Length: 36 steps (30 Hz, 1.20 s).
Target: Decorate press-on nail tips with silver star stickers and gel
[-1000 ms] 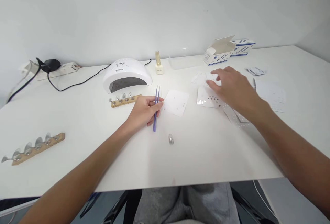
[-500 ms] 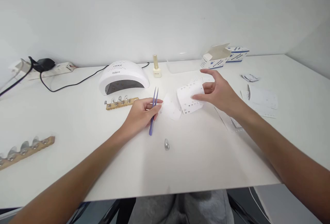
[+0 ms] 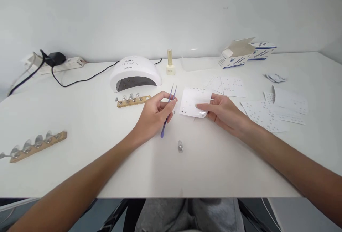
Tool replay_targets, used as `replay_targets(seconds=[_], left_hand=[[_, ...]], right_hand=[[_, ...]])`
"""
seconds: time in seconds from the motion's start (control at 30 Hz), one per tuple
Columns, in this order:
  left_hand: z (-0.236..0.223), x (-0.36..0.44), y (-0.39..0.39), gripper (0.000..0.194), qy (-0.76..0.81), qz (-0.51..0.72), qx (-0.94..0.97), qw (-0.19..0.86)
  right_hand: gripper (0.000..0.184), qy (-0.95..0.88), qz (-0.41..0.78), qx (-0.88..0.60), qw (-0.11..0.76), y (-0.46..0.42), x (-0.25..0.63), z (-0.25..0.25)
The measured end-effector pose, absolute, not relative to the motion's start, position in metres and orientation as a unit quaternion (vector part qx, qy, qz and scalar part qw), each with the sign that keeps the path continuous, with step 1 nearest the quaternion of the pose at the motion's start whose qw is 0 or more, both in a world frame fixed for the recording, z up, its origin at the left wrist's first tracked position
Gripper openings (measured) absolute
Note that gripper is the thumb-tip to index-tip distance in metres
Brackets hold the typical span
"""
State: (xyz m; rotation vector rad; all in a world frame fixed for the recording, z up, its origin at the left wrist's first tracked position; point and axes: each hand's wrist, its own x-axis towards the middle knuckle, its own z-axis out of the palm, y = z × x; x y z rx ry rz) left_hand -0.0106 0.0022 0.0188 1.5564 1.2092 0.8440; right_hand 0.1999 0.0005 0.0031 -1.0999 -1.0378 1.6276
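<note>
Purple tweezers [image 3: 164, 126] are gripped by my left hand [image 3: 157, 112], tips pointing up and away from me. A small piece of sticker sheet [image 3: 175, 109] shows beside those fingertips, partly hidden. My right hand [image 3: 223, 112] pinches a white nail sticker sheet [image 3: 192, 100] between thumb and fingers, its surface carrying small stars and dots. On the table in front of both hands lies a silver nail tip [image 3: 180, 146] with a star on it. Left of my left hand, a wooden nail stand [image 3: 133, 101] bears several clear nail tips.
A white nail lamp [image 3: 135, 70] stands behind the stand, near a cream polish bottle [image 3: 170, 69]. An open alcohol pads box [image 3: 235, 59] is at the back right. More sticker sheets [image 3: 263, 116] lie to the right. Another nail stand [image 3: 40, 146] sits at the left.
My right hand has lowered and closed more on a sticker sheet. Other sheets that lay around it now rest on the table behind and to the right. My left hand keeps the tweezers.
</note>
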Motion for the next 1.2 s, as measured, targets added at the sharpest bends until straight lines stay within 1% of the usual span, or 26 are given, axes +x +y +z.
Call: replay_targets(seconds=[0.07, 0.2, 0.3, 0.47, 0.53, 0.7, 1.2], left_hand=[[0.016, -0.01, 0.002, 0.022, 0.503, 0.326, 0.663, 0.448], [0.009, -0.009, 0.0, 0.035, 0.519, 0.263, 0.738, 0.343], [0.007, -0.008, -0.001, 0.038, 0.52, 0.22, 0.774, 0.287], [0.006, -0.008, 0.0, 0.038, 0.523, 0.183, 0.802, 0.223], [0.005, -0.008, 0.0, 0.038, 0.515, 0.176, 0.812, 0.212], [0.003, -0.008, -0.001, 0.036, 0.51, 0.164, 0.82, 0.202], [0.005, -0.006, -0.001, 0.034, 0.518, 0.137, 0.821, 0.197]], right_hand=[[0.024, -0.415, 0.655, -0.454, 0.438, 0.0, 0.199, 0.001], [0.016, -0.428, 0.655, -0.46, 0.419, 0.001, 0.199, -0.004], [0.019, -0.447, 0.645, -0.464, 0.411, 0.002, 0.199, -0.005], [0.024, -0.45, 0.628, -0.482, 0.412, 0.001, 0.199, -0.004], [0.024, -0.448, 0.618, -0.491, 0.42, 0.001, 0.199, -0.004], [0.014, -0.454, 0.599, -0.493, 0.438, 0.001, 0.2, -0.006], [0.023, -0.454, 0.605, -0.502, 0.419, 0.0, 0.2, -0.005]])
